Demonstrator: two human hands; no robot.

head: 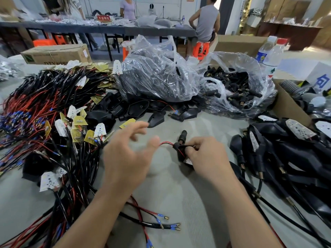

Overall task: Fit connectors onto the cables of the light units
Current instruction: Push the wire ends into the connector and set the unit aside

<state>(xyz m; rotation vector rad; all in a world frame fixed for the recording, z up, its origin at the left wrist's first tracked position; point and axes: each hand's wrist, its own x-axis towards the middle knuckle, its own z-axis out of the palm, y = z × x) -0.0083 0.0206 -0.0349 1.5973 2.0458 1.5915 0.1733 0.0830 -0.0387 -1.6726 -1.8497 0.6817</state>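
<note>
- The right hand grips a black light unit over the middle of the table, fingers curled round it. A connector sticks up just above them.
- A red-and-black wire runs from the unit toward the left hand, which is blurred, its fingers spread; whether its thumb touches the wire cannot be told.
- A cable pile lies at the left, a bag of connectors behind, and more units at the right.

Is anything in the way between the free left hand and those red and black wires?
Nothing visible. The left hand is open right beside the wires, which stick out of the light unit the right hand holds.
</note>
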